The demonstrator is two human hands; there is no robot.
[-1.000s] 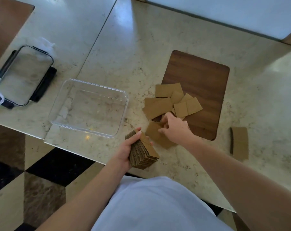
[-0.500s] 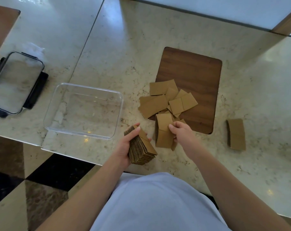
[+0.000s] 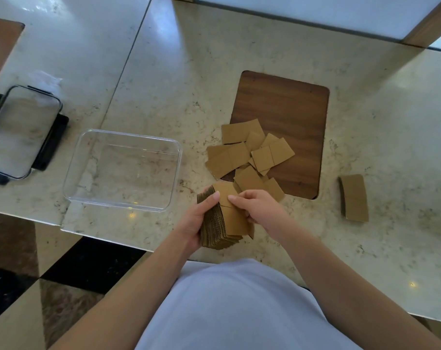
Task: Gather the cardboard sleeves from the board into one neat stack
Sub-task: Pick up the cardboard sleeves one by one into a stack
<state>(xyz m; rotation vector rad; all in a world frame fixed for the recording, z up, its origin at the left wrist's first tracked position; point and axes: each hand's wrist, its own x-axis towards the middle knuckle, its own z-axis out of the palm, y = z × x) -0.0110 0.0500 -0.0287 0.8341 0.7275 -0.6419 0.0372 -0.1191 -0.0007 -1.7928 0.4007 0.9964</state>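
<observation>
Cardboard from the board [image 3: 285, 109] has been laid onto the stack [image 3: 220, 223], gripped by the left hand [image 3: 196, 218] above the tabletop's near edge; it is pinched by the right hand [image 3: 259, 208]. Loose sleeves [image 3: 249, 152] remain at the board's near-left corner.

Bright, soft daylight, source toward 12–1 o'clock. Glare patches on polished bench [image 3: 164, 79] at 11 and 3 o'clock, small specular dots near 5 o'clock edge. Shadows soft, short, falling toward viewer under stack [image 3: 220, 223] and board [image 3: 285, 114]. Wide-angle bowing: bench seams curve at frame edges. Centre sharp; corners slightly soft, mild compression smear on marble texture.
</observation>
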